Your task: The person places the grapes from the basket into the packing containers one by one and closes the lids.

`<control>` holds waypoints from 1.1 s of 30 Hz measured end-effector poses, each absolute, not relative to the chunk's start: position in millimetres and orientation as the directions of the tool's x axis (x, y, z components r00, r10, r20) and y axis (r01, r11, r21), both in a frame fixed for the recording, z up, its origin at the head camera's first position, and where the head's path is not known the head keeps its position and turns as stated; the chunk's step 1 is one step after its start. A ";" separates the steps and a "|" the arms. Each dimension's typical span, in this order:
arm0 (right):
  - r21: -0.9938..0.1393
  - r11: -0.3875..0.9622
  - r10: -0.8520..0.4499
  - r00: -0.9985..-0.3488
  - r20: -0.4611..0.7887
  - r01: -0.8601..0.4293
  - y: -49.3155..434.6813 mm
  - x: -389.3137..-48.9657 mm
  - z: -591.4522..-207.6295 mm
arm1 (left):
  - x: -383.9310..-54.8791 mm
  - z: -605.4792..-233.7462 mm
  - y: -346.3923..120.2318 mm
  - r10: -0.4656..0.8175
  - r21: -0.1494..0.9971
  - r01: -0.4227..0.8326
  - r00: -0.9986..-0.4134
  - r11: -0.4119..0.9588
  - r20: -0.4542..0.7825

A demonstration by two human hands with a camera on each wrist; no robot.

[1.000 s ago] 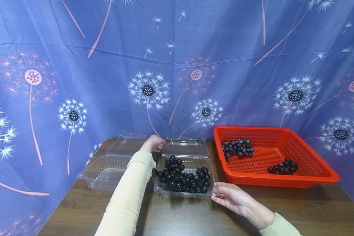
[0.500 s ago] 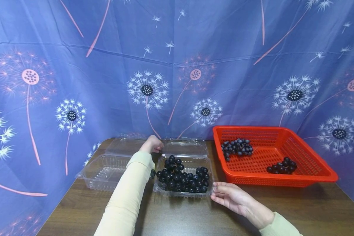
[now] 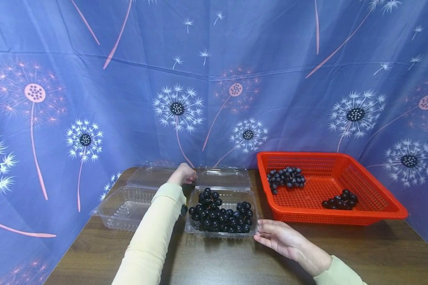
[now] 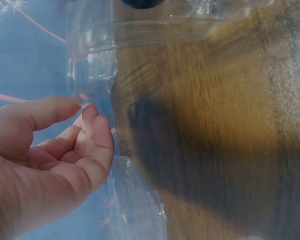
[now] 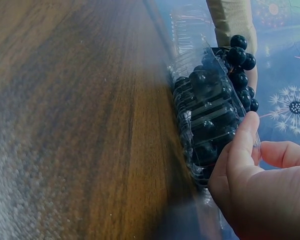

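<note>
A clear plastic clamshell box stands in the middle of the table with its lid laid back towards the curtain. Dark grapes in bunches lie in it, some rising above the rim. At the lid's left edge, my left hand pinches the clear plastic between thumb and forefinger, which the left wrist view shows at the fingertips. My right hand holds the box's front right rim, thumb on one side and fingers on the other; in the right wrist view the fingers lie along the outer wall.
Left of my left forearm stands a second clear clamshell box, lid open, partly hidden by the sleeve. On the right, a red plastic basket holds two bunches of dark grapes. A blue dandelion-print curtain hangs behind the table.
</note>
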State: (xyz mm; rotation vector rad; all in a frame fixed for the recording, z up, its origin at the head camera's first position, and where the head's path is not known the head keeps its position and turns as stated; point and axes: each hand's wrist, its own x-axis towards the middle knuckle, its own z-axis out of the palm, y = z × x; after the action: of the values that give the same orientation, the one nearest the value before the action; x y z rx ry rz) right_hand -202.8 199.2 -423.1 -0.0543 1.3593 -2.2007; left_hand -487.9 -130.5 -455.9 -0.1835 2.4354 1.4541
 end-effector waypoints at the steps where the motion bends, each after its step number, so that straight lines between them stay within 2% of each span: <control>1: -0.838 -0.339 -0.468 -0.849 -0.244 0.428 199.2 -202.8 -423.0 | -490.5 -457.7 -131.0 0.042 0.837 -0.261 -0.947 0.480 -0.320; 7: -0.836 -0.345 -0.468 -0.850 -0.240 0.427 199.7 -202.1 -421.2 | -437.0 -398.9 -115.8 -0.008 0.806 -0.304 -0.937 0.509 -0.349; 13: -0.834 -0.349 -0.495 -0.840 -0.222 0.426 201.3 -200.9 -419.4 | -409.3 -373.7 -115.5 0.023 0.828 -0.287 -0.940 0.482 -0.339; 21: -0.820 -0.359 -0.538 -0.817 -0.208 0.446 203.7 -199.7 -419.9 | -401.4 -364.8 -112.0 0.002 0.829 -0.273 -0.949 0.488 -0.314; 31: -0.821 -0.361 -0.508 -0.832 -0.225 0.442 204.7 -197.9 -418.5 | -400.1 -359.4 -112.8 0.014 0.841 -0.273 -0.949 0.468 -0.316; 33: -0.820 -0.359 -0.500 -0.834 -0.233 0.445 204.6 -197.1 -417.8 | -415.2 -373.9 -115.8 0.033 0.853 -0.247 -0.955 0.459 -0.295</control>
State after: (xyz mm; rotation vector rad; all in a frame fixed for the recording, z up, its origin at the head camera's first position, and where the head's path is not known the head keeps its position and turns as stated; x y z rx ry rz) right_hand -197.1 204.6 -417.8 -0.0760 1.3040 -2.2016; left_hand -415.2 -115.8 -373.9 -0.1835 2.4417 1.4951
